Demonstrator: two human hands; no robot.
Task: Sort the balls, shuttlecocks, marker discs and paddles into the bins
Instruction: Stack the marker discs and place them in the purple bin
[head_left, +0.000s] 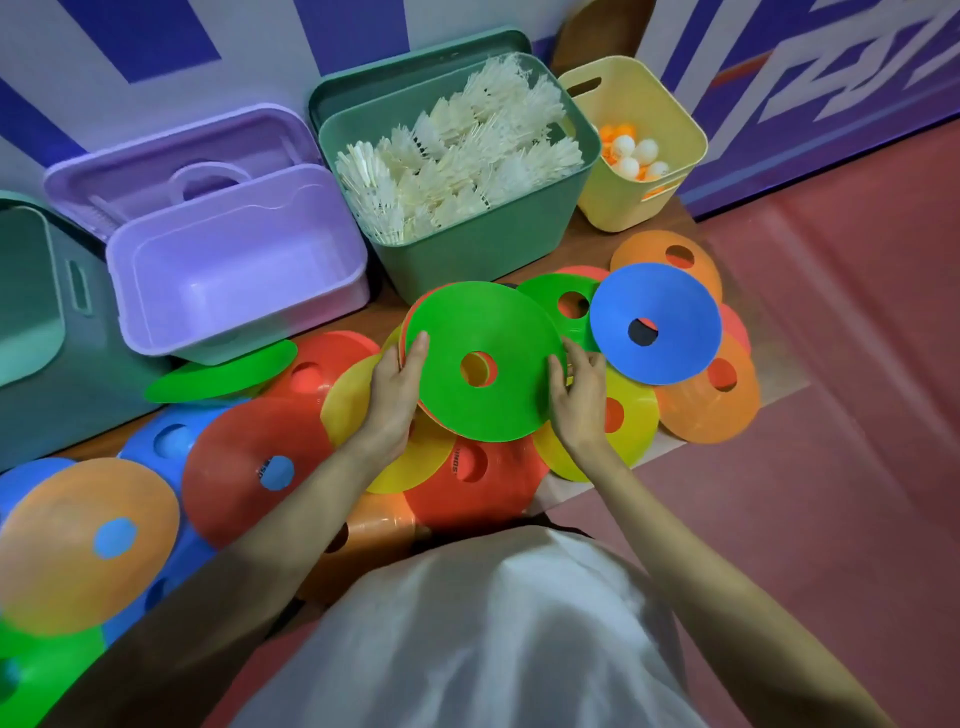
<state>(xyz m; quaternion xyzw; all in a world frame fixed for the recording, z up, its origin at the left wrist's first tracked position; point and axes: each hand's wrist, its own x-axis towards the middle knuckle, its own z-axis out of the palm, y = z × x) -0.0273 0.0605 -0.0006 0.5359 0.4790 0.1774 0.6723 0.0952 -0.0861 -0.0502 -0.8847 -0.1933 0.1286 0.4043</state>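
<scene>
Head cam looking down: both hands are on a small stack of flat plastic marker discs with a round green one on top, red and yellow edges peeking out underneath on its left side. Discs are round so no real long axis, but the stack is tilted, top face turned up toward the camera, far edge higher than the near one.

Left hand grips the left rim, thumb on top of the green face, the other fingers curled under the stack. Right hand pinches the right rim, fingers bent and close together on the edge, thumb on the green face. Both bare forearms come in from the bottom and angle inward toward the stack.

Stack is held just above a loose pile of red, yellow, orange and blue discs on the floor, a blue plastic disc just right of it. Behind: an empty lilac plastic bin, a green bin packed with white shuttlecocks, and a pale yellow bin with white and orange balls.
</scene>
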